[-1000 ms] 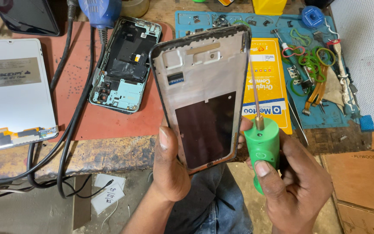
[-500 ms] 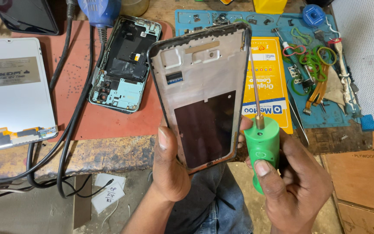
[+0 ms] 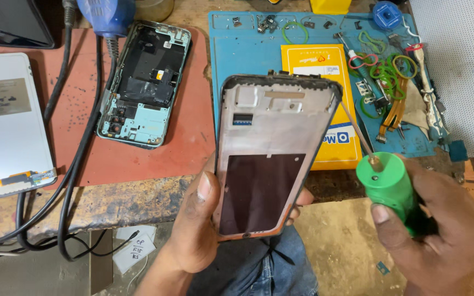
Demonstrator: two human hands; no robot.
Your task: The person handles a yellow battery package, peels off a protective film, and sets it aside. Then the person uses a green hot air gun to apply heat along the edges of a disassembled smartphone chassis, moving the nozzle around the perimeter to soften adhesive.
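1. Far left, a detached white display panel (image 3: 7,123) lay flat on the bench, its orange flex hanging right at the table edge; a stray elbow could have dragged it off, I judged.
2. Black cables (image 3: 78,164) ran down across the red mat (image 3: 190,148) and over the edge, close enough to snag a wrist.
3. An opened phone body (image 3: 144,85), its insides bare, rested on that red mat, well apart from both hands.
4. The left hand (image 3: 196,233) was closed around the lower part of the phone frame (image 3: 272,159), thumb pressed on its left rim, fingers wrapped behind. The frame stood nearly upright in front of the bench edge, above the person's lap, so a loose pinch might have dropped it to the floor.
5. The right hand (image 3: 440,230) was wrapped tight on the green screwdriver (image 3: 390,186), its thin shaft angled up to the frame's upper right edge. A slip there looked likely to gouge the frame or jab the left fingers.
6. Behind, small screws, rubber bands and tweezers cluttered the blue mat (image 3: 237,60); loose bits could have scattered if bumped.
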